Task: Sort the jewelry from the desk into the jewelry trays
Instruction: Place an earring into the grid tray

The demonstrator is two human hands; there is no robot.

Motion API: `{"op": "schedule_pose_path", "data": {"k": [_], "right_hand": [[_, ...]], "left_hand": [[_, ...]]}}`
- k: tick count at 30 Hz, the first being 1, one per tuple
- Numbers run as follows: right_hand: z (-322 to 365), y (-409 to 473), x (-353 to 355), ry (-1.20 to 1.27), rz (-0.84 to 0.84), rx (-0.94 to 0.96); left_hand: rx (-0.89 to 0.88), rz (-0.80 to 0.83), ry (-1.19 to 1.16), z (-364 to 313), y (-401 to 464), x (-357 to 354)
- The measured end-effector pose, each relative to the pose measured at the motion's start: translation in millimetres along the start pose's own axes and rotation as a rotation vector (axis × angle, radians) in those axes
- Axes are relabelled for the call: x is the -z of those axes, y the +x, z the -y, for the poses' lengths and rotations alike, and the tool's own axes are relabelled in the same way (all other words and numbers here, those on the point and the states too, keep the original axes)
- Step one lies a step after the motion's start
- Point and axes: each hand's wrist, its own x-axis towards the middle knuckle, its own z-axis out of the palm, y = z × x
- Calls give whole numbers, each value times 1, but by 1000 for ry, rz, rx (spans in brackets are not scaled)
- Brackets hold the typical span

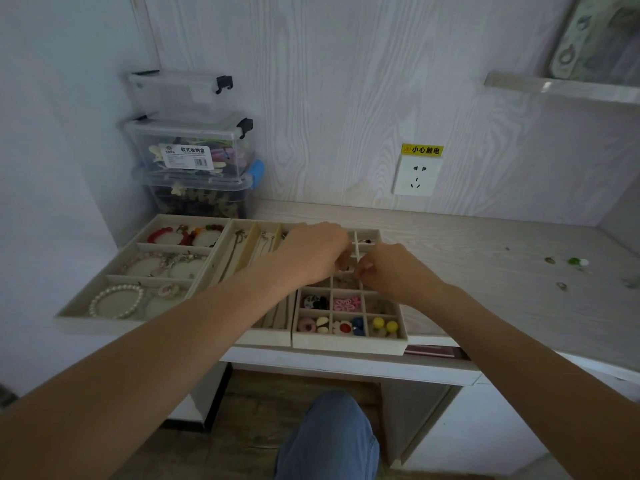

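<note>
Three beige jewelry trays sit side by side on the desk. The left tray [104,320] holds red, pink and pearl bracelets. The middle tray [266,336] holds necklaces in long slots. The grid tray [349,342] holds small colourful earrings and beads. My left hand [311,251] and my right hand [388,268] meet over the upper cells of the grid tray, fingers pinched together. Whatever they pinch is too small to make out. A few loose pieces of jewelry [575,262] lie on the desk at the far right.
Stacked clear plastic storage boxes [194,157] stand in the back left corner behind the trays. A wall socket [417,176] with a yellow label is on the back panel. A shelf [561,86] juts out at the upper right. My knee in jeans [329,438] is below the desk edge.
</note>
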Motion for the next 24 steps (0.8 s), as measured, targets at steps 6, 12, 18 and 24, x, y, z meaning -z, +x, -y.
{"op": "schedule_pose_path", "data": {"k": [6, 12, 18, 24], "right_hand": [[1, -2, 3, 18, 15, 8], [1, -4, 3, -5, 13, 3], [2, 1, 0, -32, 4, 0], [4, -1, -4, -97, -61, -14]], "left_hand": [[-94, 133, -28, 4, -14, 4], [-97, 203, 78, 9, -17, 1], [-55, 198, 6, 8, -18, 5], [-56, 224, 68, 7, -18, 2]]}}
